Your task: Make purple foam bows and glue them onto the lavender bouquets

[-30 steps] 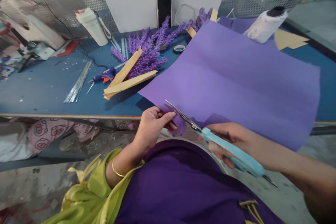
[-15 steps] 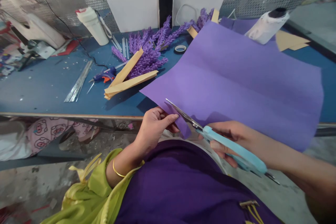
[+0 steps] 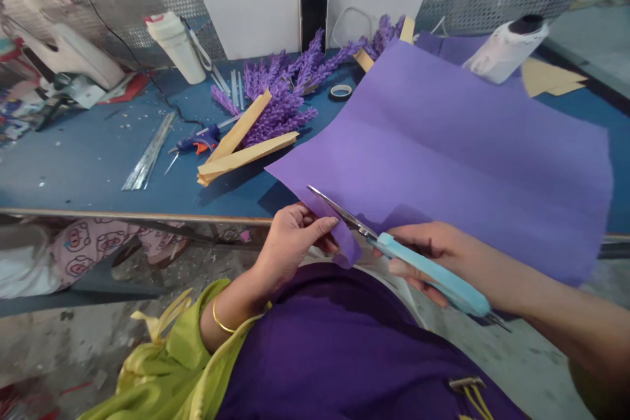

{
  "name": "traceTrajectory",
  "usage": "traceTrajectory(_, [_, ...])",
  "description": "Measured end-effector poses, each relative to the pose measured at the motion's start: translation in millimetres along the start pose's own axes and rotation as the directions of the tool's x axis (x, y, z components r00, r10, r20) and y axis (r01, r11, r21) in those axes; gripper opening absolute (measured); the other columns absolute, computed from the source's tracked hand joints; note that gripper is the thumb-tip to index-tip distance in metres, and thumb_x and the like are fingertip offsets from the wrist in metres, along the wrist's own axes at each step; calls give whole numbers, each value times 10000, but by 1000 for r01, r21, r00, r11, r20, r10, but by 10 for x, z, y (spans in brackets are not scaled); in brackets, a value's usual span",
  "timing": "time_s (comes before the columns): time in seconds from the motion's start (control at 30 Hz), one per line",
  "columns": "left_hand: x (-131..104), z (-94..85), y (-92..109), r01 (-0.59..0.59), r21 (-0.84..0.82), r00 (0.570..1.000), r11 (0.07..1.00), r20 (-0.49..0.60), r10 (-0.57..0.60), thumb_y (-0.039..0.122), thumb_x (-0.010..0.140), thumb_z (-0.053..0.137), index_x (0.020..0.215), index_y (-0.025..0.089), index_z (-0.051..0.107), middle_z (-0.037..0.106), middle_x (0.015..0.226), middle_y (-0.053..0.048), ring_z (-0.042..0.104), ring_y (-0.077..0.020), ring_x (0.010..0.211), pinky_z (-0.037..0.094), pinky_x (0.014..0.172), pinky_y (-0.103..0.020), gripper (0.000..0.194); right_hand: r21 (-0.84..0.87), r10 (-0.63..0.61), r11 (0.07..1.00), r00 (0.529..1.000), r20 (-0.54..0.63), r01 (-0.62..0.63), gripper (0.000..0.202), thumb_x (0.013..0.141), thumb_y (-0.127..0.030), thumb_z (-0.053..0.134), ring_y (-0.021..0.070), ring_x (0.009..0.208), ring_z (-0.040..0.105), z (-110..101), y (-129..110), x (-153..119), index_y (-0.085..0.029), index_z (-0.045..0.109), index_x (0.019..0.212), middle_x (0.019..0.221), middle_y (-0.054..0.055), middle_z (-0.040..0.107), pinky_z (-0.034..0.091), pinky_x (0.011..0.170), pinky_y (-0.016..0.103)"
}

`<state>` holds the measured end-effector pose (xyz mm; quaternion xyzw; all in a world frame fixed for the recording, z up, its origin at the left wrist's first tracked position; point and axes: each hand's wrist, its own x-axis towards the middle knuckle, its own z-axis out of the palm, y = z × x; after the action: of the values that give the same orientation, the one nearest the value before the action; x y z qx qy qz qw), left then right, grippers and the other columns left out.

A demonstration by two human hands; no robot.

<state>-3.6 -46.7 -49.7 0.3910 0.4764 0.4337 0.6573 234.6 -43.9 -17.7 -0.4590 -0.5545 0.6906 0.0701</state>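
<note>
A large purple sheet (image 3: 433, 144), paper or thin foam, spreads over the table and hangs past its front edge. My left hand (image 3: 295, 236) pinches the sheet's near edge between thumb and fingers, where a narrow cut strip (image 3: 347, 246) curls down. In my right hand (image 3: 438, 249) are scissors (image 3: 423, 269) with light blue handles, my fingers wrapped round them. Their blades lie along the sheet's near edge, pointing left, the tip just above my left hand. The blades look closed or nearly so. Part of my right fingers is hidden behind the handles.
Behind the sheet lie purple flower sprigs (image 3: 280, 92), folded tan paper strips (image 3: 246, 157), a tape roll (image 3: 340, 92) and a blue glue gun (image 3: 199, 139). A white tumbler (image 3: 176, 46), a phone (image 3: 314, 13) and a white bottle (image 3: 509, 46) stand at the back. Someone's patterned clothing (image 3: 93, 246) shows below left.
The scissors' handles have come together and the blades have closed further on the sheet. The cut strip hangs slightly lower and curls more. My left hand keeps its grip.
</note>
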Motion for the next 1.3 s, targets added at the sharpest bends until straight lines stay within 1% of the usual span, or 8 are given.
traceTrajectory(0.13, [4,-64,58,-54,18,995,998,-84,55,422,780,764,904,124,668,695,620,-17,672,-140,530,556,544,-235,336,-44,6,999,1000,-1,-6,305,853,-457,700,76,458,485,-22,22,-28,-173,640,950,626,-37,555,366,436,194])
traceTrajectory(0.23, [21,-86,93,-115,0,975,993,-194,113,383,771,770,858,123,661,687,618,-7,661,-123,515,549,531,-215,295,-63,38,997,999,-13,-39,281,842,-433,714,73,460,486,-8,-26,-48,-171,625,891,614,-38,552,365,441,189])
traceTrajectory(0.3, [32,-80,98,-135,-27,969,990,-214,126,329,749,782,820,119,664,675,602,4,647,-108,500,539,520,-198,250,-44,59,997,998,-15,-60,268,826,-414,729,73,466,492,8,-58,-49,-174,615,867,612,-42,549,370,447,187])
traceTrajectory(0.6, [48,-70,48,-112,-87,982,990,-160,97,256,734,792,811,95,692,672,604,6,615,-81,472,519,494,-173,205,15,30,999,999,39,-30,260,836,-399,716,74,491,532,39,-103,52,-180,575,837,658,-38,563,377,461,184])
traceTrajectory(0.87, [42,-70,73,-130,-116,982,985,-154,111,238,727,795,769,104,684,661,592,19,616,-77,458,514,477,-162,180,9,-13,1000,1000,29,13,304,838,-382,714,58,437,471,32,-89,50,-189,497,749,589,-63,517,330,432,183])
traceTrajectory(1.03, [50,-82,54,-121,-114,985,986,-135,106,243,722,797,750,103,679,654,569,16,619,-85,455,520,480,-170,186,32,30,999,999,38,-31,272,818,-378,735,64,446,495,59,-150,51,-183,546,819,597,-58,541,333,433,183])
traceTrajectory(1.17, [46,-81,42,-95,-102,990,990,-110,83,250,710,799,756,94,681,665,572,-1,617,-92,453,528,486,-184,200,23,14,1000,999,44,-15,297,828,-404,719,74,470,534,84,-206,68,-180,528,792,624,-42,568,369,453,190])
traceTrajectory(1.3, [37,-84,45,-97,-89,991,991,-103,88,253,719,791,780,89,686,674,580,-9,611,-89,450,526,486,-185,205,23,5,1000,1000,28,-6,293,800,-417,721,84,452,526,96,-241,112,-169,579,864,630,-29,582,373,441,207])
